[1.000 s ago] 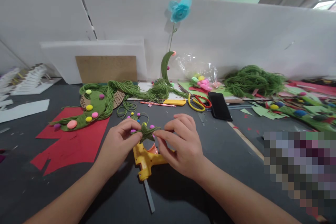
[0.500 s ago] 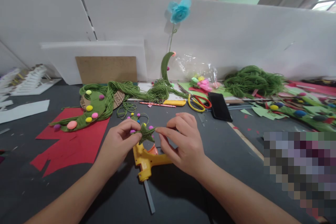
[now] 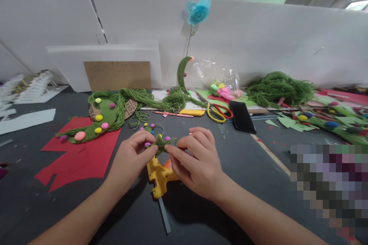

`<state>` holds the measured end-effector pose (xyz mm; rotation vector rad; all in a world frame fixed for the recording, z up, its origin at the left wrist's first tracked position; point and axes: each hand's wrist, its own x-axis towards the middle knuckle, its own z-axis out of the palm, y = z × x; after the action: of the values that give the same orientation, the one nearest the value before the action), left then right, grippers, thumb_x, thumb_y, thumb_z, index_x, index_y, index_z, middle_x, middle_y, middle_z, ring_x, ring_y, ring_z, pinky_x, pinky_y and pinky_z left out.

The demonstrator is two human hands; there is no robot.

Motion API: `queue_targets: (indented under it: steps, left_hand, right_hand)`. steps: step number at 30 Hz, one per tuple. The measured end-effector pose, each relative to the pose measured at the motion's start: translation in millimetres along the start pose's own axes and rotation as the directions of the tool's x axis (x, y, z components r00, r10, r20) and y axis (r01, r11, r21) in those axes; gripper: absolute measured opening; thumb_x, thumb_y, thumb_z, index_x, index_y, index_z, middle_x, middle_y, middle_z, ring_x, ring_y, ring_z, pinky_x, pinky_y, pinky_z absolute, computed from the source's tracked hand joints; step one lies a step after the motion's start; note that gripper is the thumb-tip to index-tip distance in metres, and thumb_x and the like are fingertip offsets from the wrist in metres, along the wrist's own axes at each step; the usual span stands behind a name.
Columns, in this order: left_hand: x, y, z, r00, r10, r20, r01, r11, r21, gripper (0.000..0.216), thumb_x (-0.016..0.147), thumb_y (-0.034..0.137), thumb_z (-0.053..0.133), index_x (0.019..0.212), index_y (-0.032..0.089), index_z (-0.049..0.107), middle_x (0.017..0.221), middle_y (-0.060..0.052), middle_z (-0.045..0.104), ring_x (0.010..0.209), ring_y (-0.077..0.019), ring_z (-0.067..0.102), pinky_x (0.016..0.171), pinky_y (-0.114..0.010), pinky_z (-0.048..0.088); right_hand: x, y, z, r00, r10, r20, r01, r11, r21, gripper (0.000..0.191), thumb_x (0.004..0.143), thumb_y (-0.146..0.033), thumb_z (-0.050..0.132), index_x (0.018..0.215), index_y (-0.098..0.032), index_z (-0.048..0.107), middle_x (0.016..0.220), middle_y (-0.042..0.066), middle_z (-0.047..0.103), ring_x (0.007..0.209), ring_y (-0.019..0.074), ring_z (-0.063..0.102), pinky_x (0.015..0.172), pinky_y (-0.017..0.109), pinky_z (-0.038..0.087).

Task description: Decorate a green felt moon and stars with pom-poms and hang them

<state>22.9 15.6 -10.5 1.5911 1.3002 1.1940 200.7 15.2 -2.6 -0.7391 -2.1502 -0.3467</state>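
Observation:
Both hands pinch a small green yarn-wrapped star point(image 3: 161, 143) just above the dark table. My left hand point(image 3: 130, 159) grips its left side with thumb and fingers closed. My right hand point(image 3: 198, 160) pinches its right side, fingers curled. A yellow glue gun point(image 3: 159, 176) lies on the table directly under the star, its glue stick pointing toward me. Small pink, purple and yellow pompoms point(image 3: 149, 127) lie just beyond the star.
A red paper sheet point(image 3: 77, 157) lies left with a green yarn crescent point(image 3: 97, 122) studded with pompoms. Farther back are yarn strands point(image 3: 161, 101), scissors point(image 3: 217, 111), a black phone point(image 3: 242, 116), a yarn heap point(image 3: 280, 88) and a blue paper flower point(image 3: 197, 11) by white foam boards.
The star has been turned and squeezed between the fingers, so it looks narrower. My right hand has shifted slightly left and closer to the left hand.

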Motion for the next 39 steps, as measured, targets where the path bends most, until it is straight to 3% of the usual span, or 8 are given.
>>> queue_targets:
  steps: [25,30,34,39]
  left_hand:
    - [-3.9,1.3,3.2,0.993,0.117,-0.030,-0.110,0.979,0.170,0.008,0.074,0.018,0.053,0.067,0.019,0.056,0.073,0.001,0.054,0.076,-0.0153,0.052,0.074,-0.027,0.039]
    - [-3.2,0.0,3.0,0.991,0.123,-0.049,-0.111,0.974,0.200,0.006,0.072,0.017,0.054,0.068,0.019,0.056,0.076,0.000,0.055,0.078,-0.0157,0.052,0.074,-0.027,0.040]
    - [1.8,-2.6,0.3,0.998,0.049,-0.045,-0.045,0.996,0.082,0.007,0.071,0.019,0.055,0.064,0.019,0.056,0.072,0.001,0.052,0.074,-0.0148,0.050,0.069,-0.025,0.039]
    - [2.1,-1.9,-1.2,0.996,0.067,-0.056,-0.064,0.996,0.056,0.007,0.071,0.017,0.055,0.064,0.019,0.057,0.073,0.001,0.053,0.076,-0.0153,0.051,0.070,-0.025,0.039]
  right_hand:
    - [0.8,-6.2,3.8,0.998,-0.009,0.055,0.011,0.999,-0.042,0.015,0.083,-0.016,0.053,0.089,-0.018,0.067,0.068,0.001,0.059,0.067,0.0157,0.046,0.086,0.038,0.039]
    - [1.4,-7.8,0.1,1.000,0.018,0.004,-0.018,0.997,0.072,0.013,0.081,-0.014,0.054,0.084,-0.018,0.066,0.067,0.001,0.058,0.065,0.0143,0.047,0.084,0.037,0.040]
    - [3.7,-1.6,-3.7,0.975,0.219,-0.020,-0.208,0.947,0.244,0.017,0.084,-0.017,0.050,0.077,-0.017,0.065,0.069,0.003,0.058,0.068,0.0152,0.052,0.071,0.033,0.041]
    - [4.0,9.6,7.7,0.821,0.500,0.276,-0.571,0.729,0.376,0.028,0.083,-0.022,0.051,0.055,-0.017,0.052,0.055,-0.002,0.051,0.053,0.0110,0.047,0.052,0.024,0.036]
